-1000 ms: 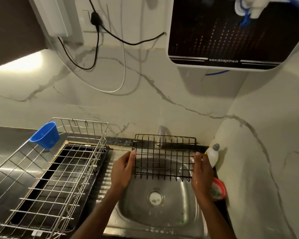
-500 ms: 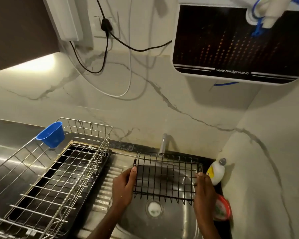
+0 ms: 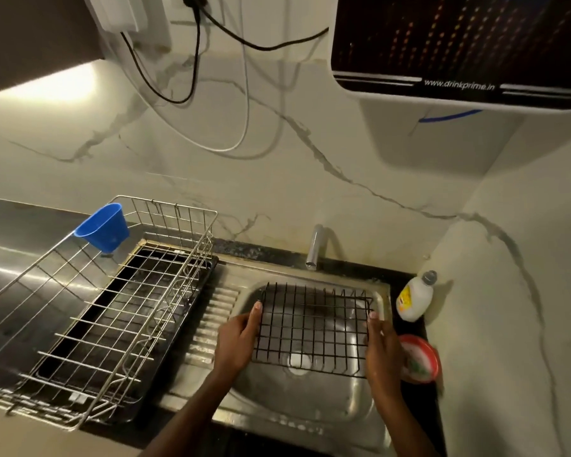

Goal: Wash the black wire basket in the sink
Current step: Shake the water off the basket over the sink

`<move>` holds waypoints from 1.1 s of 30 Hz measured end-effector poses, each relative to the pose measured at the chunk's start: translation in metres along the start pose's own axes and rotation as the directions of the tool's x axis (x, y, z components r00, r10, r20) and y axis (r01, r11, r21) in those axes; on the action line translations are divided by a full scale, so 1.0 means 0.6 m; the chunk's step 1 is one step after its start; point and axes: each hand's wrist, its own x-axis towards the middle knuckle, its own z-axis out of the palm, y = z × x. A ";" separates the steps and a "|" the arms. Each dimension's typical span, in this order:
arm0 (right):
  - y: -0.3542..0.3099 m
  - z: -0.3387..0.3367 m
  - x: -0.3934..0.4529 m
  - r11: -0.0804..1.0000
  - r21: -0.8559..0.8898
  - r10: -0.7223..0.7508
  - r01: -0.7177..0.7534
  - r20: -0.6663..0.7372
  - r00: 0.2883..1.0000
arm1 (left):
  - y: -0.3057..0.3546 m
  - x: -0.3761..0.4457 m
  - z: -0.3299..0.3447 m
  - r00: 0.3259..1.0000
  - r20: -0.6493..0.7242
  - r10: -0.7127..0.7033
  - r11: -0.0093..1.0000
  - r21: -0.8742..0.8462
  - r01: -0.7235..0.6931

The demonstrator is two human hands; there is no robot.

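Head view: sink (image 3: pixel 343 410) drain (image 3: pixel 298 361) half-hidden behind basket (image 3: pixel 312 328)

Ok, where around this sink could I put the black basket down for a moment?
Bare room: the ribbed drainboard between the dish rack and the sink, and the sink's own floor below the black wire basket. Crowded: the narrow right ledge, holding the white bottle and red dish. Both hands, left hand and right hand, hold the basket.

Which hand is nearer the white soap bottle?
Right. The right hand grips the black wire basket edge just left of the white soap bottle; the left hand holds the far edge.
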 end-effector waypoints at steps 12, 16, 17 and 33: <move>0.039 0.009 -0.016 0.989 -0.114 0.105 -0.092 0.118 0.987 | -0.010 -0.034 -0.029 0.996 0.021 -0.084 0.979 0.190 0.078; -0.016 0.024 -0.026 0.994 -0.032 0.108 -0.104 0.144 0.984 | -0.002 -0.053 -0.068 0.991 0.043 -0.129 0.992 0.008 0.129; -0.037 0.028 -0.029 0.995 -0.013 0.101 -0.100 0.174 0.980 | 0.012 -0.059 -0.083 0.989 0.023 -0.146 0.989 -0.036 0.146; -0.480 0.489 -0.016 0.806 0.013 -0.435 0.591 0.692 0.577 | 0.043 -0.032 -0.495 0.873 -0.380 -0.305 0.940 -0.266 0.213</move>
